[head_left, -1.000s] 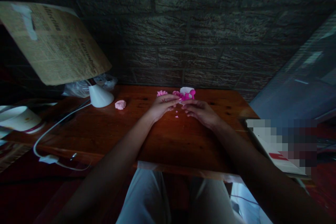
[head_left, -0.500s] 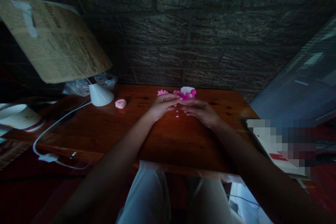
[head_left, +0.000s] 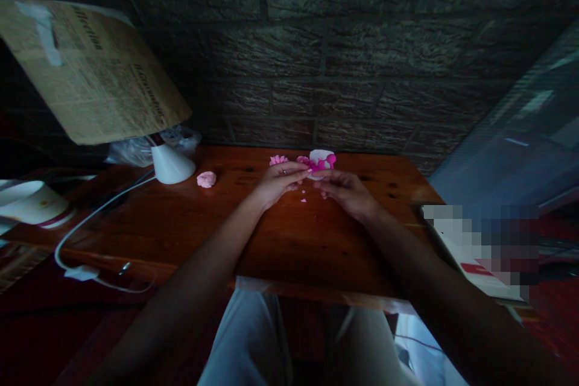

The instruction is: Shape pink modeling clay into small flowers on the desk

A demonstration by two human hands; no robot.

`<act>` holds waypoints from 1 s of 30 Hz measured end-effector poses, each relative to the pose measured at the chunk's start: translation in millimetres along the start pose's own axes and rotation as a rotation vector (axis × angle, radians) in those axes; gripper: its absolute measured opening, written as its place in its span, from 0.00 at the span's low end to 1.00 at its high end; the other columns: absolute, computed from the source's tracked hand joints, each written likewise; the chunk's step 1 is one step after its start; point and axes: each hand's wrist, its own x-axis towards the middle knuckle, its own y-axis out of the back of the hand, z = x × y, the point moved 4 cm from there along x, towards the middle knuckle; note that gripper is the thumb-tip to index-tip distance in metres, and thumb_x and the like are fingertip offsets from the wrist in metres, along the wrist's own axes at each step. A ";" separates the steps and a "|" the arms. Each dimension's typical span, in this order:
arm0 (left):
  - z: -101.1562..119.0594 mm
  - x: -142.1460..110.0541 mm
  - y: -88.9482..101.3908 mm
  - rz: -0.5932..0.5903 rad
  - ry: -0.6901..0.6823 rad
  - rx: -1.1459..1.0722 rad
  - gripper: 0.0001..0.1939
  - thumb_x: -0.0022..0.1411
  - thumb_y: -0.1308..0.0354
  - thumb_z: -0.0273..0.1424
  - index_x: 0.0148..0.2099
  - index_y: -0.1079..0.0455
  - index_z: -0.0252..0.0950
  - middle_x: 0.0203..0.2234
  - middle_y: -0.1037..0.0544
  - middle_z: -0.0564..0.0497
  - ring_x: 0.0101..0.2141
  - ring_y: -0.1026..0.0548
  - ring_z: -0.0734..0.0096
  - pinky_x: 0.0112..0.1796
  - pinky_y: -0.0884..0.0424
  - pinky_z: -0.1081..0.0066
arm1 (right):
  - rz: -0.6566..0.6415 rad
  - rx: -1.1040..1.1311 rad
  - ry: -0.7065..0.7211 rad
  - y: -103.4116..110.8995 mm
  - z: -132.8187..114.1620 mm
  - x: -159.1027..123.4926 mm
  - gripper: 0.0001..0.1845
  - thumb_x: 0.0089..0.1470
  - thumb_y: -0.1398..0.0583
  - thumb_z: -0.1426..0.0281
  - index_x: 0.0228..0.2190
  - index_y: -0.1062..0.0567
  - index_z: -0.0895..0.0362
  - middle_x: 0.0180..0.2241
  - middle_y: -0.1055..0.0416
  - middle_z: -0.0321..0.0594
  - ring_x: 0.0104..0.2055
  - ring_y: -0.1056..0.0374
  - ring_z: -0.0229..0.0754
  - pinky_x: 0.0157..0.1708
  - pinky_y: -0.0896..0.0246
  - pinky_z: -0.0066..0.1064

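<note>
Over the wooden table, my left hand (head_left: 281, 182) and my right hand (head_left: 344, 190) meet with their fingertips close together. The left thumb and forefinger pinch a small pink piece of clay (head_left: 310, 170). My right hand's fingers are curled in a pinch beside it; what they hold, if anything, is hidden. Just behind the fingers lie bright magenta pieces (head_left: 330, 160) in front of a white round item (head_left: 319, 155). A pink petalled shape (head_left: 278, 160) sits behind my left hand. Small pink crumbs (head_left: 303, 199) lie on the table between the hands.
A lump of pink clay (head_left: 206, 179) rests on the table (head_left: 298, 241) left of my hands. Beyond it stands a lamp with a white base (head_left: 172, 164) and paper shade (head_left: 99, 75). A white cup (head_left: 31, 202) is far left. A stone wall (head_left: 289, 60) rises behind.
The view has shifted very slightly. My right fingertips have closed in a little toward the left hand; my left hand keeps its pinch.
</note>
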 end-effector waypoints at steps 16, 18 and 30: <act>-1.0 -2.7 -6.5 -0.075 0.056 -0.070 0.14 0.51 0.23 0.36 0.36 0.18 0.33 0.29 0.19 0.49 0.28 0.26 0.79 0.33 0.31 0.75 | 0.029 0.118 -0.128 9.0 7.8 -0.1 0.19 0.33 0.20 0.64 0.31 0.14 0.54 0.36 0.16 0.42 0.41 0.21 0.43 0.50 0.26 0.39; -1.1 -3.2 -7.1 -0.076 0.061 -0.078 0.14 0.51 0.23 0.35 0.36 0.18 0.33 0.29 0.19 0.50 0.28 0.26 0.79 0.32 0.31 0.76 | 0.062 0.112 -0.114 11.5 6.5 0.2 0.19 0.32 0.20 0.64 0.30 0.14 0.53 0.34 0.17 0.40 0.39 0.22 0.41 0.48 0.27 0.37; -0.5 -5.8 -9.0 -0.132 0.067 -0.052 0.14 0.51 0.23 0.33 0.39 0.17 0.34 0.33 0.18 0.48 0.31 0.26 0.77 0.34 0.31 0.74 | 0.051 0.152 -0.146 11.0 7.5 -0.8 0.20 0.32 0.20 0.65 0.31 0.15 0.53 0.34 0.17 0.39 0.41 0.21 0.42 0.52 0.27 0.39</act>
